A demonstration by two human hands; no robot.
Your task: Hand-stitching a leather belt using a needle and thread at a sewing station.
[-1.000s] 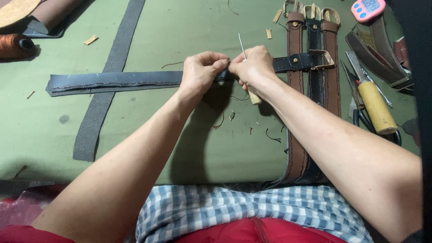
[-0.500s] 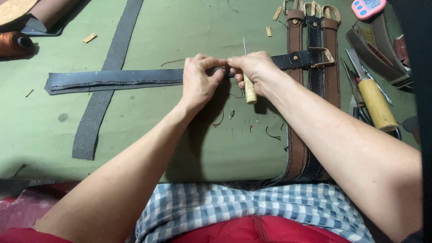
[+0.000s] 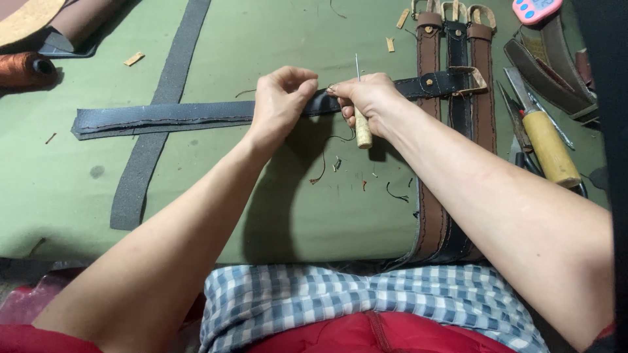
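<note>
left hand (image 3: 280,101) pinching black leather strap (image 3: 163,117), right hand (image 3: 366,98) gripping awl (image 3: 362,127)

Open green mat (image 3: 275,39) above the dark belt (image 3: 163,116) and below it toward the checked cloth (image 3: 366,307), crossed only by a grey strip (image 3: 154,131) lying flat and a few thread scraps (image 3: 327,163). Blocked on the right by three belts (image 3: 451,39) side by side, then a wooden-handled tool (image 3: 549,147) and other tools crowded to the edge. Hemmed at far left by a thread spool (image 3: 23,68).
</note>
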